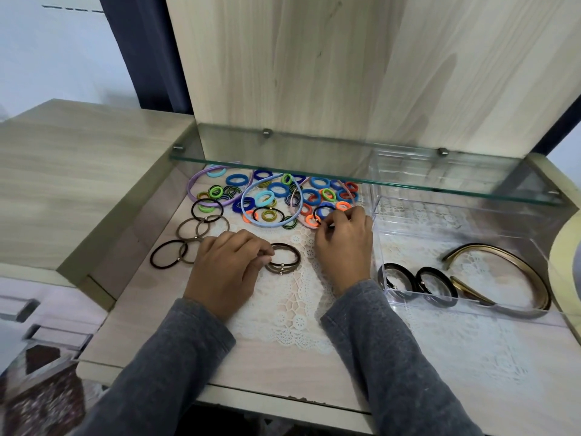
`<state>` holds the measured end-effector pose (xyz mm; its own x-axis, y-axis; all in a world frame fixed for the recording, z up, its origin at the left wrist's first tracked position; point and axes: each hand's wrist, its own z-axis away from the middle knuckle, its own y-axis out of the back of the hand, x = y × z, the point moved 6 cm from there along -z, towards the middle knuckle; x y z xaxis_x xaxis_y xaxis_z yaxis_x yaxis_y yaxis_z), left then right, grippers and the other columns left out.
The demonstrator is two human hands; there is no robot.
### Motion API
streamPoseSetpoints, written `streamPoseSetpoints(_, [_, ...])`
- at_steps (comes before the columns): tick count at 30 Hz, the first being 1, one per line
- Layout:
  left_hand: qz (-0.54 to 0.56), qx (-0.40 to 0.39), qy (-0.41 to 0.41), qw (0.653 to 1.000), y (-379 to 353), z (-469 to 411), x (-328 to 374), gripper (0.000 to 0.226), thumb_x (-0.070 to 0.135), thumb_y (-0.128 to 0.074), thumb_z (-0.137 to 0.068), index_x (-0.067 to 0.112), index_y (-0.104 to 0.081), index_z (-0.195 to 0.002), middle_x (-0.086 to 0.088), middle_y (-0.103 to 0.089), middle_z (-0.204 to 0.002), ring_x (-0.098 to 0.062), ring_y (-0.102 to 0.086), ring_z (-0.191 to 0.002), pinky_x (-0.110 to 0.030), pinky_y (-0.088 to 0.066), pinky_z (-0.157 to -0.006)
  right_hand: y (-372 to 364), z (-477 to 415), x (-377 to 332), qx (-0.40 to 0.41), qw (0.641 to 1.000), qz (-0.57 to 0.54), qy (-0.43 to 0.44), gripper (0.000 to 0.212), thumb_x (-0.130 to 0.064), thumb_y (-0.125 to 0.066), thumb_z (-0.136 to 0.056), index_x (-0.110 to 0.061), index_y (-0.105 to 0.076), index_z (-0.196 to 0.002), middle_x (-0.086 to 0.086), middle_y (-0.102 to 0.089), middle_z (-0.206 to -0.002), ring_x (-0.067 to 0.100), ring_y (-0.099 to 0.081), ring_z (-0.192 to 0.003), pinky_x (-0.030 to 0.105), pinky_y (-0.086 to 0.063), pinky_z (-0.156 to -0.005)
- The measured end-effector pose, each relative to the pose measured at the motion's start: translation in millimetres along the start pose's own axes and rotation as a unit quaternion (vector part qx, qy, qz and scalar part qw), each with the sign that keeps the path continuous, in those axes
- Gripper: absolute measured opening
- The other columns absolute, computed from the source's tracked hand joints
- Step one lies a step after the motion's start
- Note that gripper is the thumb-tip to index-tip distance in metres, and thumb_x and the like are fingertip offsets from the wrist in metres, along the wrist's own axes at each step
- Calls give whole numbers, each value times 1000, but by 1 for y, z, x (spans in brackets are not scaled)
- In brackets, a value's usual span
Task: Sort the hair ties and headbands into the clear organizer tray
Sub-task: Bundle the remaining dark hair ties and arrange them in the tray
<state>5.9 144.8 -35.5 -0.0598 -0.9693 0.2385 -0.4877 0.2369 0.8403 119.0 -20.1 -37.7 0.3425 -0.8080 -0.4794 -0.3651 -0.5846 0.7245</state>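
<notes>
The clear tray (465,234) sits on the counter (283,357) to the right of both hands, its near left corner just beside the right wrist. It already holds two black hair ties (418,284) near its front wall and a gold headband (503,278) behind them; the other sections look bare.

The left hand (226,272), farther from the tray, has its fingertips pinched on a small stack of brown hair ties (283,258) lying flat between the two hands. The right hand (344,243) is curled at the near edge of the coloured pile of hair ties (276,193), fingers closed around a black tie with a bead (323,212); whether it is lifted clear I cannot tell.

Everything unsorted lies left of the tray, so each carry runs rightward. The right hand is nearer and can probably swing straight over the tray's left wall. The pastel headbands (251,202) curve through the pile with their open ends pointing away from the tray's front.
</notes>
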Motion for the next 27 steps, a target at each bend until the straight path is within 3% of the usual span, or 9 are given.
streamPoseSetpoints(5, [-66, 21, 116, 991, 5, 1, -15, 17, 40, -46, -93, 32, -60, -99, 10, -61, -100, -17, -55, -94, -36, -33, -82, 7, 1, -3, 21, 998, -55, 13, 10, -12, -60, -84, -7, -65, -92, 12, -52, -100, 27, -47, -94, 41, -46, -81])
streamPoseSetpoints(10, [-92, 13, 215, 972, 3, 4, -30, 29, 37, -49, -92, 24, -61, -115, -1, -58, -122, -25, -51, -114, -43, -37, -91, 16, 7, -9, 48, 991, -108, 64, 8, -11, -61, -84, -9, -65, -90, 10, -52, -96, 24, -47, -92, 38, -45, -80])
streamPoseSetpoints(14, [-110, 4, 241, 964, 0, 6, -34, 51, 41, -39, -84, 18, -59, -125, -9, -49, -141, -31, -42, -130, -49, -32, -104, 20, 17, -19, 8, 975, -191, 115, 7, -10, -64, -84, -10, -67, -89, 5, -47, -94, 16, -43, -92, 26, -37, -81])
streamPoseSetpoints(17, [-106, -21, 270, 957, -6, 7, -39, 63, 43, -34, -83, 15, -51, -137, -13, -37, -152, -34, -30, -140, -50, -22, -112, 19, 26, -26, -42, 958, -234, 159, 6, -13, -64, -84, -11, -69, -88, 0, -44, -92, 18, -44, -90, 31, -41, -82])
streamPoseSetpoints(22, [-58, 10, 293, 954, -5, 9, -44, 65, 38, -36, -83, 4, -49, -137, -23, -38, -148, -42, -31, -137, -52, -23, -113, 18, 37, -26, -85, 953, -231, 176, 6, -15, -65, -83, -15, -70, -88, 1, -45, -93, 19, -45, -91, 41, -45, -79])
streamPoseSetpoints(27, [-31, 73, 307, 949, -5, 11, -53, 63, 35, -37, -84, -6, -54, -129, -32, -45, -139, -48, -37, -131, -51, -23, -113, 18, 40, -26, -108, 953, -217, 184, 7, -18, -66, -84, -18, -71, -89, -2, -45, -93, 17, -44, -89, 39, -44, -77])
